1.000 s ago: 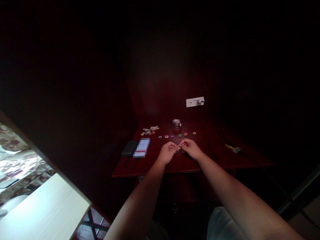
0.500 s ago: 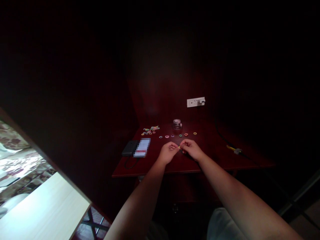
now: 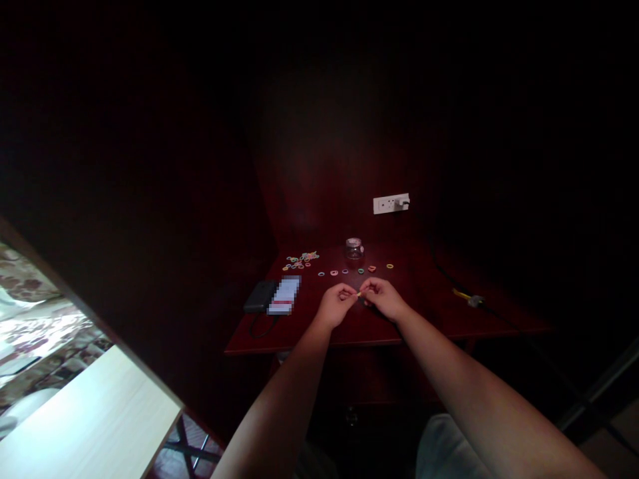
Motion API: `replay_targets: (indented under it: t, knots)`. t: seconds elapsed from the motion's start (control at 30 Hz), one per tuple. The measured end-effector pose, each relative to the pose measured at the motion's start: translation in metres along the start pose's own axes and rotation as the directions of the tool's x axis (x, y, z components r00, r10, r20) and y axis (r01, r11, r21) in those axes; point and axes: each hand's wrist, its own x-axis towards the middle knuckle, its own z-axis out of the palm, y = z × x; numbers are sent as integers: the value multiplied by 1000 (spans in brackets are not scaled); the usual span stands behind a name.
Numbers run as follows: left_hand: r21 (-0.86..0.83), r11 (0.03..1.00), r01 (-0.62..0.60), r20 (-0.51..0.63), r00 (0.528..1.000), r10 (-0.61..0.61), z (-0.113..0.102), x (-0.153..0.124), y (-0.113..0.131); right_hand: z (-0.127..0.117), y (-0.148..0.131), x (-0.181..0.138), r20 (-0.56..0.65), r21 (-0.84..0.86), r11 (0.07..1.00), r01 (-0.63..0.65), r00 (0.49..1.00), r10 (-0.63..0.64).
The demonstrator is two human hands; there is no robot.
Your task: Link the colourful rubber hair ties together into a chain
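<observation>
Over the dark red desk (image 3: 319, 329), my left hand (image 3: 336, 306) and my right hand (image 3: 383, 297) meet at the fingertips. Pinched between them is a small yellow hair tie (image 3: 358, 294), mostly covered by the fingers. Just beyond the hands lies a loose row of small coloured hair ties, among them a blue one (image 3: 321, 274), a pink one (image 3: 334, 273), a green one (image 3: 361, 271), a red one (image 3: 372, 269) and a yellow one at the right end. Behind the row stands a clear jar (image 3: 354, 249).
A pile of mixed hair ties (image 3: 304, 258) lies at the back left. Nearer are a blurred phone (image 3: 284, 295) and a black box-like device (image 3: 259, 296) with a cable. A yellow and grey cable piece (image 3: 469, 299) lies right. A socket strip (image 3: 391, 204) is on the wall.
Both hands stay in almost the same place, still pinching the yellow hair tie. A little more of it shows between the fingertips. The view has shifted very slightly.
</observation>
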Motion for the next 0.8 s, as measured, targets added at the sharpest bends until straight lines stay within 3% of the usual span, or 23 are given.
replay_targets:
  t: [0.37, 0.8]
  knots:
    - [-29, 1000, -4, -23, 1000, 3, 0, 1, -3, 2, -6, -2, 15, 55, 997, -46, 999, 45]
    - [-82, 997, 2, -17, 1000, -4, 1, 1, 0, 2, -3, 0, 53, -82, 996, -42, 998, 46]
